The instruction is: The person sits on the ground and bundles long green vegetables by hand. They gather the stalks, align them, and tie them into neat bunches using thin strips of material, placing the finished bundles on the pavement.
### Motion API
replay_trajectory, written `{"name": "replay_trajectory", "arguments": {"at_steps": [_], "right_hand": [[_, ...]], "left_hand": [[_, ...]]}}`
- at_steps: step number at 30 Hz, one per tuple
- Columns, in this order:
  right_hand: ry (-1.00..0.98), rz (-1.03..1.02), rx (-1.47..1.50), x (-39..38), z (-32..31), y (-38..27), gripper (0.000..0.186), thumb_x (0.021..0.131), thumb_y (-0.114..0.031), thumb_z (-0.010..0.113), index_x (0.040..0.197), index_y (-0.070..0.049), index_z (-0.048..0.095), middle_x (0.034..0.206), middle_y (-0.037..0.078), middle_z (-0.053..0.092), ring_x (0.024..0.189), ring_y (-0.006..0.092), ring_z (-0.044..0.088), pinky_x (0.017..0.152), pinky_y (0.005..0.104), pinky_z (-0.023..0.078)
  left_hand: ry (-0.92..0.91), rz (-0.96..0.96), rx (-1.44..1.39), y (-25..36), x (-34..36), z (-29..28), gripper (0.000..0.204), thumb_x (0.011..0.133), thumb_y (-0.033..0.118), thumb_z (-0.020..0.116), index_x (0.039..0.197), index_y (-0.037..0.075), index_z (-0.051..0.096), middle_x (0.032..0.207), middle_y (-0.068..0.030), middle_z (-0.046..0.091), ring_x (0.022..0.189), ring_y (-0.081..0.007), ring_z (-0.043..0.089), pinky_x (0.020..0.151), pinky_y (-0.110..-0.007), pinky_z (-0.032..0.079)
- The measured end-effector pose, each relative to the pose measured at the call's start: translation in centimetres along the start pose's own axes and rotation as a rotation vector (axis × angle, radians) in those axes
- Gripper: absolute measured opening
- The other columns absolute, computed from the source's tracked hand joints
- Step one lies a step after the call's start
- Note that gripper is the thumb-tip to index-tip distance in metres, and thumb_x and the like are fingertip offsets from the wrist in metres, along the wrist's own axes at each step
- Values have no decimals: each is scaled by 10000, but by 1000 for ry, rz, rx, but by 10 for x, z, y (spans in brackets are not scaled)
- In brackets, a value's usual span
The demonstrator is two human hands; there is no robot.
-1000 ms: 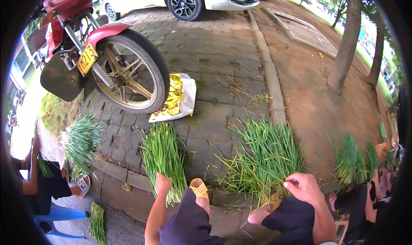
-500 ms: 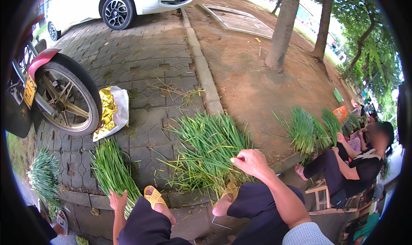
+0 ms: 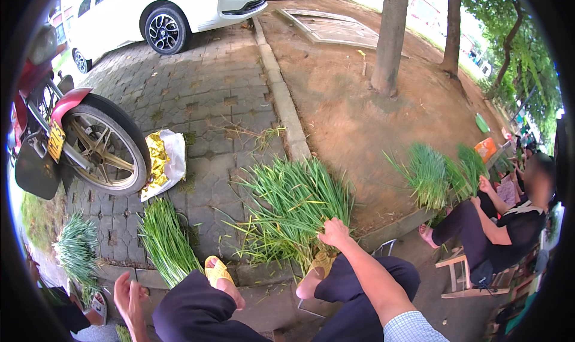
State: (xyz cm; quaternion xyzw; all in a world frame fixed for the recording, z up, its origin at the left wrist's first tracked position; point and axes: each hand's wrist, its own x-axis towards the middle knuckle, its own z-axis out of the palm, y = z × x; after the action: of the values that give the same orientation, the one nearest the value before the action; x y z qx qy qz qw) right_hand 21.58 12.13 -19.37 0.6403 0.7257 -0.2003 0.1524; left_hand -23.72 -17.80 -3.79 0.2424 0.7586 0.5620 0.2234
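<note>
The left hand [image 3: 129,299] hovers unclenched, empty, while the right hand [image 3: 336,233], hold unclear, curls at the loose, slender green stalks [image 3: 293,201] that tugging could scatter.

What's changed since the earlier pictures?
The left hand, earlier at the left bundle of green stalks, has come away, leftward and toward the person. The right hand, just now raised over the larger green heap, has dipped to its near end; whether it grips any is unclear. The view swung right. Bundle and heap lie as before.
</note>
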Motion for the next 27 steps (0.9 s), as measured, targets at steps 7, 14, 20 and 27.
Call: {"name": "replay_trajectory", "arguments": {"at_steps": [7,14,20,27], "right_hand": [[118,21,-41,19,41,6,645,725,-430,727,1158,1,521,1137,145,508,1118,311,464,914,443,402],[115,35,-137,32,59,0,627,720,-437,730,1147,-21,536,1116,134,544,1073,297,505,879,454,395],[137,32,-162,33,72,2,331,759,-211,628,1030,-21,626,1062,162,583,1015,324,562,813,453,460],[7,87,-74,28,64,-5,331,777,-188,616,1061,-18,633,1123,174,588,1042,318,590,835,405,495]], "left_hand": [[181,562,452,60,-140,41,283,836,102,651,1067,-35,563,1017,-174,569,1049,-294,540,884,-387,464],[-133,829,583,77,-162,82,202,775,56,655,965,14,602,945,-141,605,966,-356,575,904,-490,456],[-408,811,453,92,-161,114,232,732,-5,675,949,20,597,913,-136,598,902,-341,598,800,-426,494],[-467,914,453,116,-147,134,246,708,-6,701,930,36,606,885,-110,595,871,-302,607,765,-386,497]]}}
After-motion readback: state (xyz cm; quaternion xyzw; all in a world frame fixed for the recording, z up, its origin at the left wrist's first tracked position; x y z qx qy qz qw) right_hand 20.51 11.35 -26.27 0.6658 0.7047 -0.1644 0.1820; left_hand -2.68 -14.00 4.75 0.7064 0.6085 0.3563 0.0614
